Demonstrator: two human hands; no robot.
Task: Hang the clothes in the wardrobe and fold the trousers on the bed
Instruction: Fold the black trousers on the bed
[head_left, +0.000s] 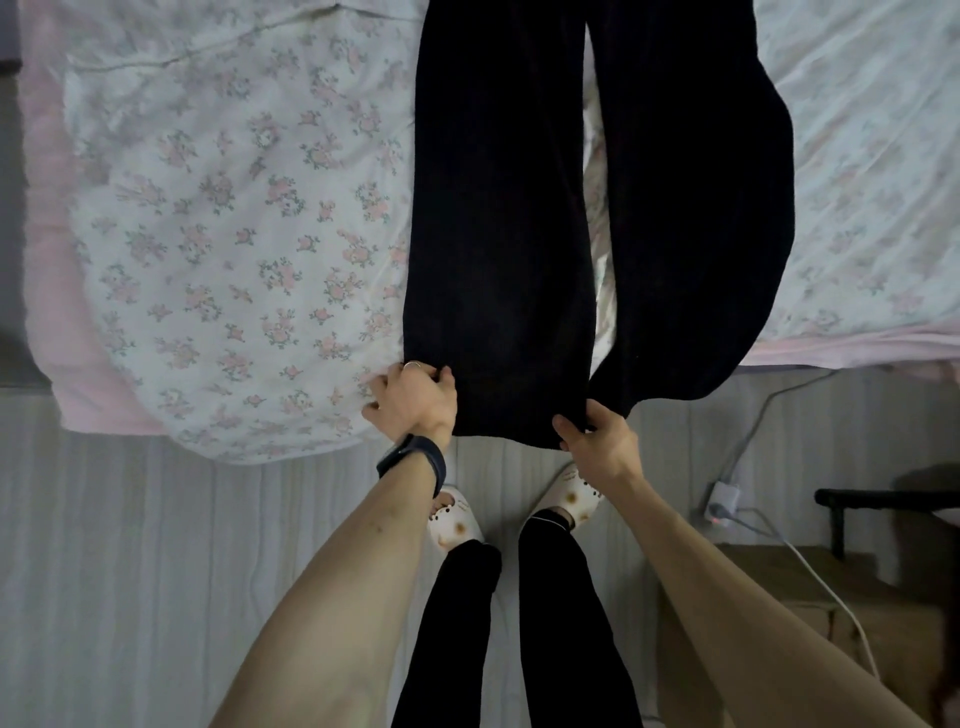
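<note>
Left hand (410, 400): fingers curled over the 9 o'clock corner of the near trouser-leg hem, gripping the cloth. Ring (413, 365) on one finger, dark wristband (413, 460) on the wrist.

Right hand (597, 441): thumb and fingers pinch the 3 o'clock corner of the same hem, where the second leg's hem meets it. I cannot tell whether that second hem is in the pinch too.

Black trousers (498, 208): laid flat on the bed, both legs running side by side toward 12 o'clock, hems hanging just over the bed edge nearest me.

Floral duvet (234, 234) lies at 9 o'clock of the trousers, touching them; pale sheet (857, 182) at 3 o'clock.

My white slippers (454, 519) stand on the floor (156, 571) at 6 o'clock of the hem. A plug block (722, 496) with a cable sits at 4 o'clock.
</note>
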